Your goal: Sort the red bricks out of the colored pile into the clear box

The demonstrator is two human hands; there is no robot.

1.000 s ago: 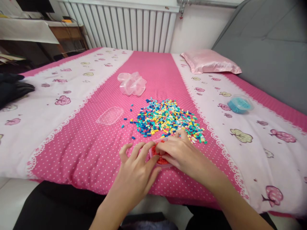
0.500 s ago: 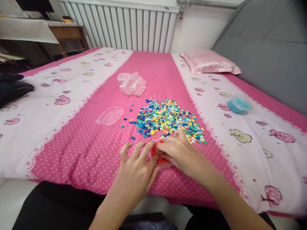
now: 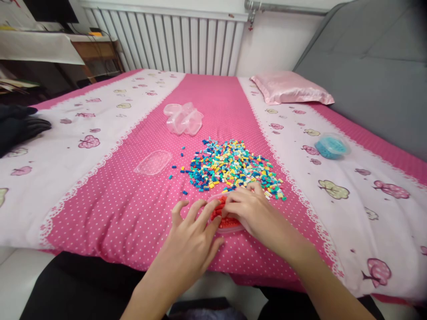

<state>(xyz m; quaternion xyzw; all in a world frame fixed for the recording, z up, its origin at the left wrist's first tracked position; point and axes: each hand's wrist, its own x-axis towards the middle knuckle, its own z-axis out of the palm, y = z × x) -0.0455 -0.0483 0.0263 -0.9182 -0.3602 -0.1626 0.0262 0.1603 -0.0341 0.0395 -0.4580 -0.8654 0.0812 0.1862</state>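
Note:
A clear plastic container point(image 3: 230, 230) filled with small red building bricks point(image 3: 230, 222) sits at the near side of the bed. At its left rim is my left hand point(image 3: 193, 231), fingers spread and bent, with the thumb and index fingertips over the container's edge. My right hand point(image 3: 250, 209) reaches in from the right, its fingers curled down onto the red bricks; the fingertips are partly hidden, so what they pinch is unclear. Just beyond both hands lies a loose pile of many-coloured small bricks point(image 3: 227, 164).
A clear lid point(image 3: 153, 162) lies left of the pile. Behind it stand several clear containers point(image 3: 184, 121). To the right is a container of blue bricks point(image 3: 332, 146). A pink pillow point(image 3: 290, 86) and black gloves point(image 3: 22, 126) rest on the bed point(image 3: 133, 209).
My right hand has shifted slightly to the right over the container, showing more of the red bricks. My left hand has moved a little to the right.

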